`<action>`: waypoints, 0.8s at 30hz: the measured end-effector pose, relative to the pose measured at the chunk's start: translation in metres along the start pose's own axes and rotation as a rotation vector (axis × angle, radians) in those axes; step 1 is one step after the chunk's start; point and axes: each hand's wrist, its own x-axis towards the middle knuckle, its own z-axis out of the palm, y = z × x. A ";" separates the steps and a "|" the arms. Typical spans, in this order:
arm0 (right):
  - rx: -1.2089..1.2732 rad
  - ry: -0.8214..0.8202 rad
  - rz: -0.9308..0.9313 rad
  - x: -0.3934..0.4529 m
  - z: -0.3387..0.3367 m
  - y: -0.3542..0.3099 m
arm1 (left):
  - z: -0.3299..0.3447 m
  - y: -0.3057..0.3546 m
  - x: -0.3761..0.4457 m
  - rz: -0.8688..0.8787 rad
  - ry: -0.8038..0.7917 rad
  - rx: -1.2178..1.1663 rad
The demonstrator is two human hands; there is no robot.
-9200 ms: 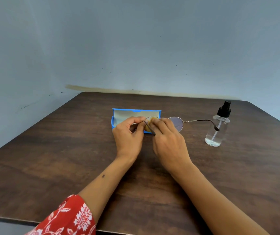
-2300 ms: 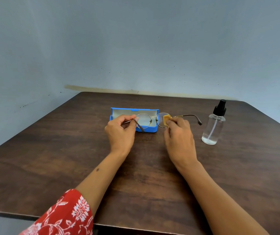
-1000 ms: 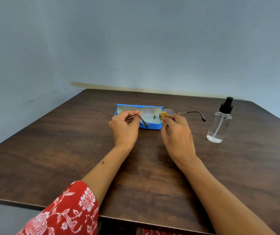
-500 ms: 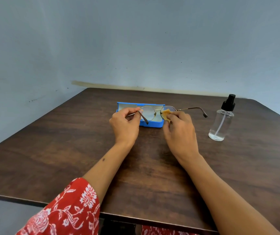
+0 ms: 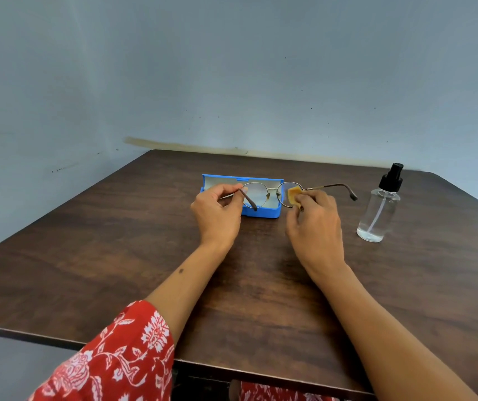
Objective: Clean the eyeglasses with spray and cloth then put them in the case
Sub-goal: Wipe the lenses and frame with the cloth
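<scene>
Both hands engaged: left hand (image 5: 217, 211) pinches eyeglasses (image 5: 266, 193) at left hinge, right hand (image 5: 314, 218) pinches cloth (image 5: 294, 194) on right lens; frame axis runs L-R, directly above open case (image 5: 260, 211), nearer left hand

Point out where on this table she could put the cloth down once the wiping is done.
Bare wood lies left of the blue case, out to the table edge, and along the near edge between her forearms. A narrower strip runs between the right hand and the spray bottle. It is crowded mid-table, where the left hand, eyeglasses and cloth cluster over the case.
</scene>
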 end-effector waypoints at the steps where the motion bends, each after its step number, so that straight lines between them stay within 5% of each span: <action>1: -0.001 -0.008 -0.012 0.000 0.001 -0.001 | 0.000 0.000 0.000 0.005 0.001 0.005; 6: 0.029 -0.046 -0.104 -0.002 0.005 -0.008 | 0.000 -0.001 0.000 0.017 0.003 0.017; 24: -0.017 -0.012 0.012 0.000 0.001 -0.001 | 0.001 -0.003 0.000 0.006 -0.014 -0.005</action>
